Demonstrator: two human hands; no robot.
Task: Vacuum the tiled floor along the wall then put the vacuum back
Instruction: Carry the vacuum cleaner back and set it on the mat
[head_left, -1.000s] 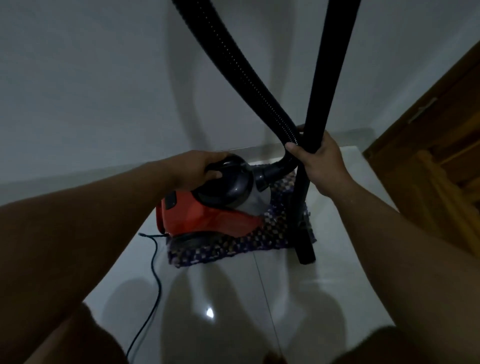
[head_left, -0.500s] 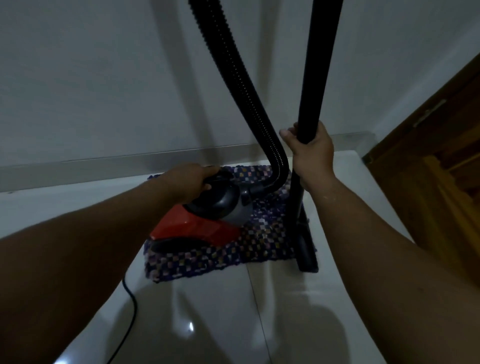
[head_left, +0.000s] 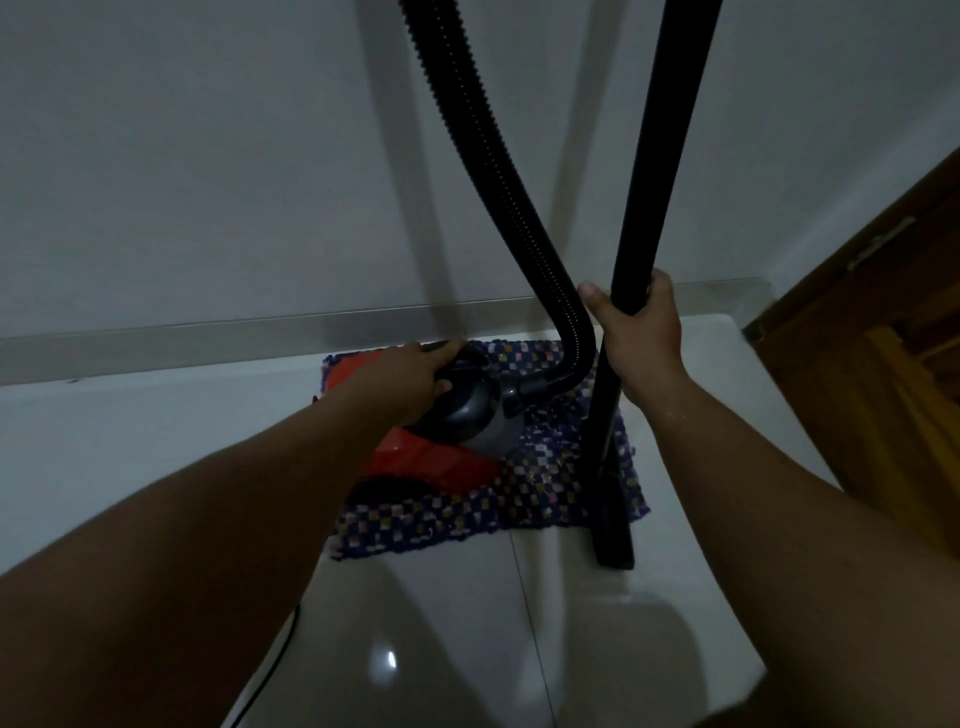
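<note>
A red and grey canister vacuum (head_left: 457, 447) rests on a purple checkered mat (head_left: 545, 499) by the white wall. My left hand (head_left: 415, 379) grips the dark handle on top of the canister. My right hand (head_left: 641, 332) is closed around the black wand (head_left: 649, 156), which stands upright. The wand's floor nozzle (head_left: 615, 540) sits at the mat's right edge on the white tiled floor (head_left: 467, 649). A ribbed black hose (head_left: 493, 171) curves down from above into the canister's front.
A grey skirting strip (head_left: 208, 343) runs along the wall's foot. A wooden door (head_left: 893, 322) stands at the right. The black power cord (head_left: 280, 654) trails on the tiles at the lower left, partly behind my left arm.
The vacuum and mat now sit farther from me and closer to the wall. The wand has straightened upright. Both hands keep their holds.
</note>
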